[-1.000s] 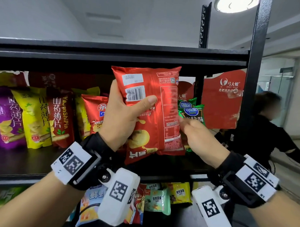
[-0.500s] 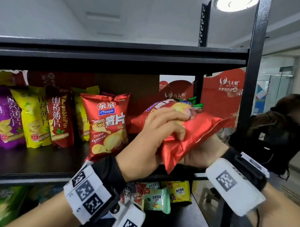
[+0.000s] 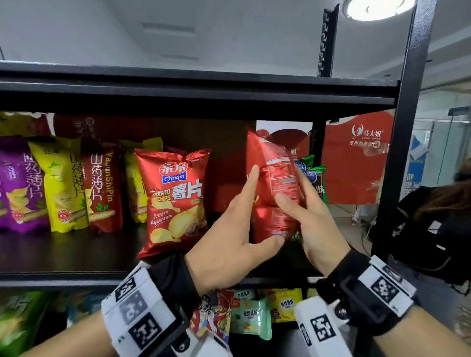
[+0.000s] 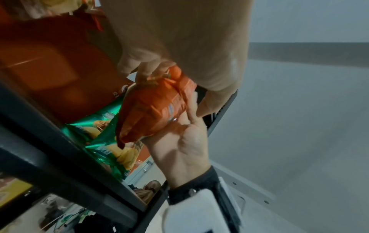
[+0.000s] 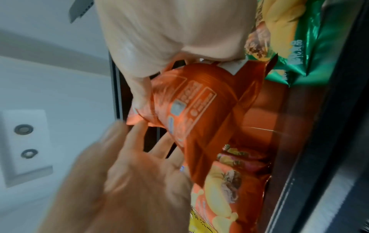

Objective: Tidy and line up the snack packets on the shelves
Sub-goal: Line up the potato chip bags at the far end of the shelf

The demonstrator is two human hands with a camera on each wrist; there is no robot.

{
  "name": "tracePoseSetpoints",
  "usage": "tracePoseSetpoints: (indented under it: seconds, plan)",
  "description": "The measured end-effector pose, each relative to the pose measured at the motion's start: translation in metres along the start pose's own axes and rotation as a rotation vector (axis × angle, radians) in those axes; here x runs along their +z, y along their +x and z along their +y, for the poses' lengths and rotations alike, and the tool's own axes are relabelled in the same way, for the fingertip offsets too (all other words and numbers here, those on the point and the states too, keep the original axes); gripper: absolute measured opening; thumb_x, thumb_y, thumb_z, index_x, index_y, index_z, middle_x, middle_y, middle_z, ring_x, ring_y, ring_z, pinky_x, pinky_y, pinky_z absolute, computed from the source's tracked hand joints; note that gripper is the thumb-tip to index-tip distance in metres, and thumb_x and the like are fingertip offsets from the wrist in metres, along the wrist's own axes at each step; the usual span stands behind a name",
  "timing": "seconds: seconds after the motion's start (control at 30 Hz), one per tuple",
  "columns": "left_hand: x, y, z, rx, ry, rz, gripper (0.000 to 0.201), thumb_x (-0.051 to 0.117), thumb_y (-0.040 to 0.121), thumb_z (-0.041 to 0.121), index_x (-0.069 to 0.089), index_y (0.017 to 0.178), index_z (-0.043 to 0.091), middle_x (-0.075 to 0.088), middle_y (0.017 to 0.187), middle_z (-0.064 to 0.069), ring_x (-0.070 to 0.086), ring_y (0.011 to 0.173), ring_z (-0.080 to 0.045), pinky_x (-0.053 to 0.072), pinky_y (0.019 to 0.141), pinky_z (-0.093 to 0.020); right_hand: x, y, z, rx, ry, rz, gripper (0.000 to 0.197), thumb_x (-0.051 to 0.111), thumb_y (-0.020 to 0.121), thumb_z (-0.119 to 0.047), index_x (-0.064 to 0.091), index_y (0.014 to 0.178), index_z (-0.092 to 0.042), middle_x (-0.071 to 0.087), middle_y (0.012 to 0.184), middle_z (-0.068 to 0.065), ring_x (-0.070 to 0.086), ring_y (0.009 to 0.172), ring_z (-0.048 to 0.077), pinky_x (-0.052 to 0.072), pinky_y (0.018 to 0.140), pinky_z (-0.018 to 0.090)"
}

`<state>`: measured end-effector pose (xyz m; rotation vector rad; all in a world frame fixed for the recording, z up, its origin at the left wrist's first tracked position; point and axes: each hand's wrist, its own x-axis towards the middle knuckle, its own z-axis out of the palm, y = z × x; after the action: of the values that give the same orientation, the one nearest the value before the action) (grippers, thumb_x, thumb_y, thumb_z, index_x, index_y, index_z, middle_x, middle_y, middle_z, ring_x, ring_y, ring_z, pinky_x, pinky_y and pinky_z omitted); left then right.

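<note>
Red chip packet (image 3: 275, 190), sideways half a second earlier, was now stood upright edge-on on the shelf (image 3: 66, 255) beside the green packets (image 3: 315, 178), left hand (image 3: 235, 231) spread flat against it, right hand (image 3: 308, 215) pinching it, so placement looked nearly done.

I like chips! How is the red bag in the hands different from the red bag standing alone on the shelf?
The held red bag shows its printed back, turned edge-on; the standing red bag faces front. The left hand and right hand touch the held one; nothing touches the standing one. Both are shiny red.
</note>
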<state>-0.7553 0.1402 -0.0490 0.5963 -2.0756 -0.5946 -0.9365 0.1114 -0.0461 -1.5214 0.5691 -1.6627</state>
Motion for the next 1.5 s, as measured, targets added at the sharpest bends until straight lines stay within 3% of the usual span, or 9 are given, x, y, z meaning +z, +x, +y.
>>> tracePoseSetpoints:
  seconds: [0.17,0.27,0.37,0.63,0.93,1.07,1.17,1.33,1.5]
  plan:
    - [0.007,0.007,-0.015,-0.062,-0.199,0.120,0.119,0.076,0.078,0.048,-0.014,0.155,0.041,0.048,0.139,0.029,0.055,0.125,0.004,0.048,0.107,-0.027,0.008,-0.012,-0.006,-0.040,0.019,-0.043,0.036,0.061,0.090,-0.029,0.064,0.126,-0.028,0.066,0.127,0.000,0.063,0.118,0.019,0.056,0.087,0.032]
    - [0.006,0.009,-0.026,-0.054,-0.225,0.277,0.108,0.085,0.074,0.040,0.006,0.148,0.038,0.054,0.119,0.042,0.061,0.113,0.008,0.054,0.089,-0.015,0.011,-0.013,-0.011,-0.044,-0.044,0.049,0.031,0.056,0.091,-0.008,0.062,0.119,-0.018,0.067,0.122,0.005,0.063,0.116,0.023,0.056,0.089,0.036]
    - [0.000,0.008,-0.035,-0.092,-0.339,0.321,0.102,0.085,0.072,0.033,0.015,0.145,0.043,0.060,0.125,0.023,0.066,0.112,-0.002,0.057,0.084,-0.020,0.010,-0.010,-0.019,0.035,-0.073,0.140,0.038,0.049,0.098,0.000,0.052,0.133,-0.014,0.064,0.122,0.006,0.064,0.112,0.021,0.056,0.087,0.036]
    - [-0.003,0.012,-0.041,-0.209,-0.754,0.104,0.095,0.091,0.067,0.033,0.036,0.144,0.034,0.066,0.132,-0.003,0.064,0.122,-0.027,0.057,0.090,-0.036,0.020,-0.010,-0.024,0.530,0.155,-0.094,0.056,0.052,0.086,-0.053,0.060,0.124,-0.013,0.072,0.114,0.013,0.071,0.102,0.027,0.061,0.078,0.036]
    - [-0.006,0.009,-0.030,-0.100,-0.399,0.291,0.072,0.062,0.078,0.010,0.043,0.147,0.023,0.062,0.137,0.003,0.057,0.129,-0.016,0.045,0.110,-0.044,0.029,0.003,-0.001,0.176,-0.069,0.034,0.066,0.073,0.073,-0.038,0.056,0.130,-0.011,0.072,0.114,0.010,0.071,0.097,0.024,0.058,0.087,0.036]
    - [0.003,0.012,0.004,-0.104,-0.605,0.344,0.062,0.062,0.088,0.016,0.043,0.144,-0.001,0.056,0.141,-0.023,0.048,0.136,-0.040,0.041,0.113,-0.045,0.036,0.000,0.014,-0.055,-0.687,-0.083,0.075,0.035,0.088,-0.063,0.012,0.153,-0.037,0.046,0.144,-0.001,0.049,0.124,0.013,0.038,0.105,0.035]
    - [0.019,0.009,0.028,-0.167,-0.639,0.359,0.058,0.038,0.105,0.008,0.011,0.149,-0.019,0.017,0.151,-0.047,0.011,0.147,-0.056,0.016,0.121,-0.051,0.056,0.003,0.039,-0.005,-0.788,-0.097,0.065,-0.001,0.096,-0.041,0.008,0.155,-0.017,0.025,0.156,0.014,0.025,0.146,0.032,0.021,0.119,0.046]
    - [-0.008,0.019,-0.022,-0.180,-0.594,0.443,0.040,0.079,0.077,0.020,0.071,0.116,0.017,0.075,0.113,-0.011,0.073,0.104,-0.030,0.058,0.085,-0.040,0.029,-0.006,0.010,-0.074,-0.357,-0.181,0.075,0.060,0.093,-0.038,0.014,0.151,-0.047,0.050,0.141,-0.024,0.048,0.130,-0.001,0.044,0.104,0.018]
    - [-0.018,0.012,-0.039,-0.185,-0.428,0.273,0.038,0.072,0.084,0.037,0.067,0.119,0.023,0.075,0.115,-0.002,0.073,0.105,-0.023,0.059,0.086,-0.032,0.018,0.004,0.020,0.135,-0.141,-0.222,0.060,0.083,0.066,-0.011,0.062,0.121,-0.018,0.072,0.114,0.007,0.069,0.107,0.022,0.055,0.083,0.025]
